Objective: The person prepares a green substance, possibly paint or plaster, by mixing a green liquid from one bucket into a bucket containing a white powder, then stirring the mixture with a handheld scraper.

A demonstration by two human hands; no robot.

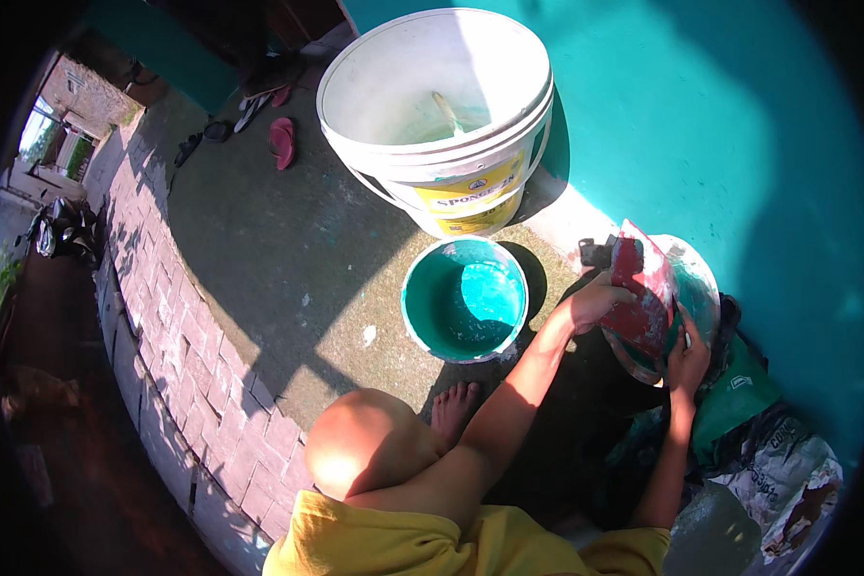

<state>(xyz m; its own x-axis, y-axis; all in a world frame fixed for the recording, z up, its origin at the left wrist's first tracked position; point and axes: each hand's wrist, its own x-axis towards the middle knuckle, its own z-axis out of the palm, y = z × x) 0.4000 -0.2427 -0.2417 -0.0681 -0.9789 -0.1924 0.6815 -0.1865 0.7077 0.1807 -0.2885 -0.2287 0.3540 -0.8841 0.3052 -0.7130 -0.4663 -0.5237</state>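
My left hand [595, 302] is closed on the left edge of a flat red plate [641, 288] smeared with whitish residue. My right hand [687, 360] is at the plate's lower right edge, fingers bent and pointing up. Whatever lies between those fingers is dark and too small to name. Behind the plate, partly covered by it, is a round, pale, paint-stained container [696, 274]. To the left of my left hand stands a small bucket [415, 312] with turquoise paint inside.
A big white bucket [341, 106] holding a stick-like handle [445, 112] stands beyond the small one, by a turquoise wall [662, 115]. Crumpled sacks [773, 461] and green plastic [739, 394] lie at the right. Sandals [281, 144] sit far left, near brick paving [178, 336].
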